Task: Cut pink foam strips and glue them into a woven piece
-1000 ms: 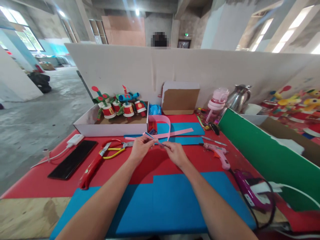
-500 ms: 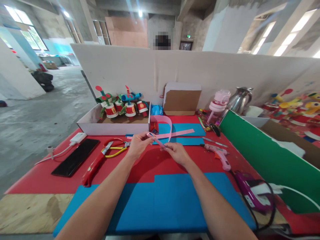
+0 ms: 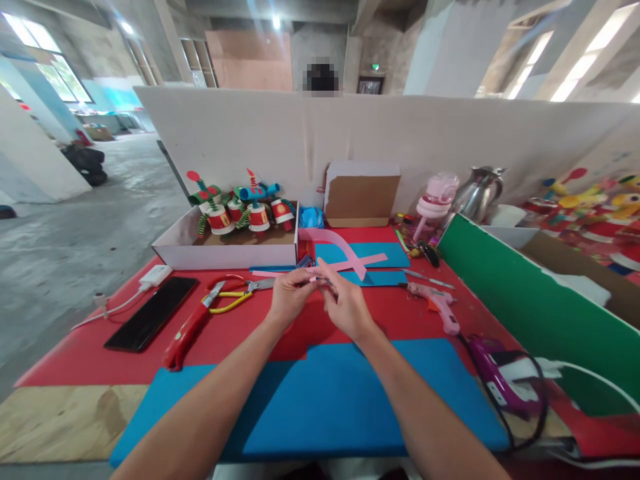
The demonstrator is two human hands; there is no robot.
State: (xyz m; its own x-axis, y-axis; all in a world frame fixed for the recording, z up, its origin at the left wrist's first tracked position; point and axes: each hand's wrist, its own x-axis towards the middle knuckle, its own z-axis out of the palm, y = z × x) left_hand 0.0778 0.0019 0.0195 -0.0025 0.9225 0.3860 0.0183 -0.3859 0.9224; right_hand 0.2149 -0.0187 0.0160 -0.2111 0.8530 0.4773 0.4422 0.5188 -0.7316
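My left hand [image 3: 289, 294] and my right hand [image 3: 344, 304] meet over the red table cover [image 3: 240, 330], fingers pinched on a pink paper strip [image 3: 336, 245]. The strip loops up and away from my fingers, then lies across the blue paper sheets [image 3: 367, 254] behind. A small folded blue-and-pink piece seems to sit between my fingertips, mostly hidden. A large blue sheet [image 3: 320, 400] lies under my forearms.
Left of my hands lie yellow scissors [image 3: 233, 298], a red-handled cutter [image 3: 187, 333] and a black phone [image 3: 150, 319]. A white box [image 3: 225, 250] holds finished paper toys. A pink glue gun [image 3: 437, 305], a purple tool [image 3: 495, 373] and a green board [image 3: 530, 300] are on the right.
My hands have come closer together, and the right hand's fingers now stretch up over the strip. The pink loop has flattened and tipped to the right.
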